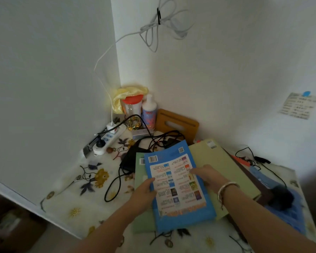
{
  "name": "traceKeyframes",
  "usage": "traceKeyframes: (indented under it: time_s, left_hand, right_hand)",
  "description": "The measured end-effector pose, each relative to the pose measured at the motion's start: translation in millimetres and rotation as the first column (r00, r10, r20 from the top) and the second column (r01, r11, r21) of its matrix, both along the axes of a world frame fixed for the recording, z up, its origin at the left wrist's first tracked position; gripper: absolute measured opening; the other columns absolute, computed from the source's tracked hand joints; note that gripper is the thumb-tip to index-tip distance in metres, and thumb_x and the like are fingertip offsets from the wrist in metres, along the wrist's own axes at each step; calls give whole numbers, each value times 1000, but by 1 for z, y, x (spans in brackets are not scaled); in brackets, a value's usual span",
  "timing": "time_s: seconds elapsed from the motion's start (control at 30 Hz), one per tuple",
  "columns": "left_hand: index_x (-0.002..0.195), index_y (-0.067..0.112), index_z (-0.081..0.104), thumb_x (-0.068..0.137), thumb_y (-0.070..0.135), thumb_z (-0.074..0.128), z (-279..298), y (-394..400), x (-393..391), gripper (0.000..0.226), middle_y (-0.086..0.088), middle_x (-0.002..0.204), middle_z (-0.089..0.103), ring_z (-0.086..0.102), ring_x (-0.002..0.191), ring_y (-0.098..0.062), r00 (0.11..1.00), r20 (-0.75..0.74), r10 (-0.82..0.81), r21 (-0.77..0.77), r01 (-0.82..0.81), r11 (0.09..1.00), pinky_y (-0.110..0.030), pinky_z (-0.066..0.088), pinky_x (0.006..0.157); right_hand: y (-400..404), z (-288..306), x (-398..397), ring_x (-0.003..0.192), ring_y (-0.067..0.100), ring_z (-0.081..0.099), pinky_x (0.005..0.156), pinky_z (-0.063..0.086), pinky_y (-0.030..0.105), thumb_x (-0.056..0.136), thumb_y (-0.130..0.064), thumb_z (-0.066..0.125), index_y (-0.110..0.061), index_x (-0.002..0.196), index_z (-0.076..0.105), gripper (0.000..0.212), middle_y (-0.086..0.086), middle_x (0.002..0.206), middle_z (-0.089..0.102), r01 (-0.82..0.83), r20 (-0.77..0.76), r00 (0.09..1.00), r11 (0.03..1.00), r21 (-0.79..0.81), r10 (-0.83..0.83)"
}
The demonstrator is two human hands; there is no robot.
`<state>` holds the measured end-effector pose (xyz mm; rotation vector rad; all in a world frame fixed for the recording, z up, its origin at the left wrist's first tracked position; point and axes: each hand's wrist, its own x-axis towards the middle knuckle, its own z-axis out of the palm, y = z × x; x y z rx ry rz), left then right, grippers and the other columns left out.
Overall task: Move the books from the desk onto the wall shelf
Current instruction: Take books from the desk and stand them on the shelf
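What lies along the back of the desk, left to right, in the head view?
White power strip → clear jar with orange lid → white pump bottle → brown wooden stand.

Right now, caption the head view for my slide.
Both hands grip a blue book atop green books.
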<state>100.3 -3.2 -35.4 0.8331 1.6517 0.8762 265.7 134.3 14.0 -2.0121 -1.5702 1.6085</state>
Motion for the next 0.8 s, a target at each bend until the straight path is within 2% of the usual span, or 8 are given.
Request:
traceKeyframes:
  time_s: [0.13, 0.23, 0.37, 0.53, 0.63, 0.67, 0.73, 0.8]
  left_hand:
    - [132, 22, 45, 100, 24, 41, 7, 2, -6, 32, 8, 125, 52, 49, 112, -10, 997, 69, 28, 3, -28, 1000, -27, 43, 93]
    - [114, 28, 53, 98, 44, 39, 10, 4, -14, 27, 3, 123, 57, 51, 114, -18, 968, 194, 161, -54, -154, 987, -38, 35, 97]
    - [141, 14, 33, 92, 64, 27, 18, 10, -39, 70, -13, 126, 58, 57, 110, -32, 684, 579, 443, -178, -424, 888, -55, 40, 99]
    - [134, -1, 34, 75, 76, 42, 49, 11, -71, 98, -33, 141, 39, 49, 119, -52, 408, 866, 289, -196, -256, 947, -67, 43, 93]
    - [144, 15, 35, 65, 64, 72, 55, 25, -107, 100, -18, 152, 31, 40, 134, -36, 527, 831, 177, -31, -275, 961, -59, 25, 112]
    - [144, 17, 35, 56, 60, 82, 61, 34, -118, 109, -17, 147, 40, 51, 127, -31, 608, 771, 187, -12, -279, 960, -54, 36, 108]
    - [134, 9, 45, 31, 51, 93, 101, 19, -123, 121, -13, 99, 74, 73, 80, -15, 764, 642, 72, 17, -108, 994, -30, 59, 71]
    - [117, 4, 57, 53, 33, 84, 146, -12, -108, 75, -7, 70, 75, 71, 58, -16, 830, 553, -71, 111, 11, 994, -25, 57, 52]
  right_hand:
    - [-4, 3, -7, 75, 22, 68, 69, 58, 36, 89, -10, 59, -5, 94, 62, 7, 11, 95, 70, -125, 33, 992, 982, 139, 122]
    - [-10, 21, -15, 76, 26, 72, 72, 60, 42, 90, -11, 60, -8, 84, 54, 9, 14, 92, 71, -114, -112, 984, 969, 218, 141]
    - [-14, 62, -16, 82, 29, 73, 66, 60, 38, 88, -11, 64, -9, 80, 47, 19, 14, 96, 73, -202, -326, 886, 907, 370, 330]
    - [-12, 105, -17, 100, 3, 67, 83, 55, 23, 78, 18, 62, -7, 69, 56, 27, -6, 80, 76, -281, -489, 685, 815, 507, 540]
    - [-13, 122, -28, 132, 8, 45, 107, 43, 29, 75, 19, 65, -18, 65, 68, 39, -10, 99, 75, -416, -345, 610, 659, 626, 713]
    - [-12, 124, -31, 137, 10, 39, 110, 40, 35, 74, 17, 67, -23, 63, 69, 42, -7, 112, 71, -427, -297, 609, 620, 658, 735]
    - [-11, 128, -32, 142, 10, 27, 115, 32, 43, 73, 16, 69, -24, 64, 69, 41, 4, 139, 54, -378, -254, 662, 607, 700, 705]
    - [-13, 131, -37, 143, 12, 26, 112, 36, 37, 76, 11, 70, -23, 76, 70, 34, 2, 153, 36, -301, -227, 734, 606, 737, 640]
